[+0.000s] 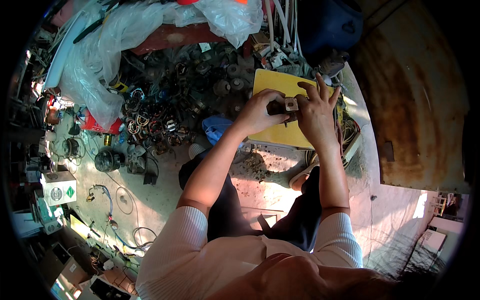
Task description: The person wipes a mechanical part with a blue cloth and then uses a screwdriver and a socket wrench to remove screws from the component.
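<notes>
Above a yellow board (270, 82), my two hands meet at a small metal part with a square, pale face and a round mark or hole in its middle (291, 104). From the left side, the thumb and fingers of my left hand (256, 112) close around its darker, brownish end. On the other side, my right hand (316, 117) grips it with thumb and forefinger, the other fingers lifted and spread. My fingers cover much of the part, so its full shape is hidden.
A heap of motor parts and wires (165, 110) lies left of the board. Blue cloth (216, 129) sits beside its left edge. Coiled cables (351, 135) lie to the right, near a rusty metal sheet (420, 100). A dark blue barrel (330, 25) stands behind.
</notes>
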{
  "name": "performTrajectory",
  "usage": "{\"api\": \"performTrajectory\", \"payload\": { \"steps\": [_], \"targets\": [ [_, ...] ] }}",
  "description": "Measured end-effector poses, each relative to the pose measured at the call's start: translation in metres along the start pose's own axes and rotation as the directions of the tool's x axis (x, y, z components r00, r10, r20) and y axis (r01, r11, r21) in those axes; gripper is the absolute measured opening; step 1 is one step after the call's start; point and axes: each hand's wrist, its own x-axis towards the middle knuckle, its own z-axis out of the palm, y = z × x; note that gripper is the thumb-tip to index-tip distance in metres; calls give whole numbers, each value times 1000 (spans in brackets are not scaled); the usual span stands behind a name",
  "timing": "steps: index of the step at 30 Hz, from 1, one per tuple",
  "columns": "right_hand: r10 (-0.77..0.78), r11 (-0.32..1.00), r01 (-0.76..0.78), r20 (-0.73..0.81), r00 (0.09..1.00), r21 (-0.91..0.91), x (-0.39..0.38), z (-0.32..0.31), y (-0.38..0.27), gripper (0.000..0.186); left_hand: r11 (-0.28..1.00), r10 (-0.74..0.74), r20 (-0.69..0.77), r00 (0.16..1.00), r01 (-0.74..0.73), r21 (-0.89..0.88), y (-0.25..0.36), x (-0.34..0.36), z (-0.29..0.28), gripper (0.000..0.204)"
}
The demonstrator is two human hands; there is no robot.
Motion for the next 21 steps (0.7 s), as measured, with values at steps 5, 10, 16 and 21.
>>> {"api": "performTrajectory", "payload": {
  "steps": [5,10,16,21],
  "targets": [
    [20,1000,-20,18,1000,10,0,-1,-2,15,999,-32,19,999,32,-10,-2,-1,-1,38],
    [26,1000,-26,44,999,7,-1,0,2,16,996,-86,86,993,83,42,-2,1,-3,41],
    [33,998,-35,22,999,60,0,-3,-3,16,996,-82,86,993,79,39,-1,-1,-5,41],
    [27,1000,-27,35,999,9,-2,1,1,16,995,-95,108,990,92,30,4,0,-6,41]
  ]
}}
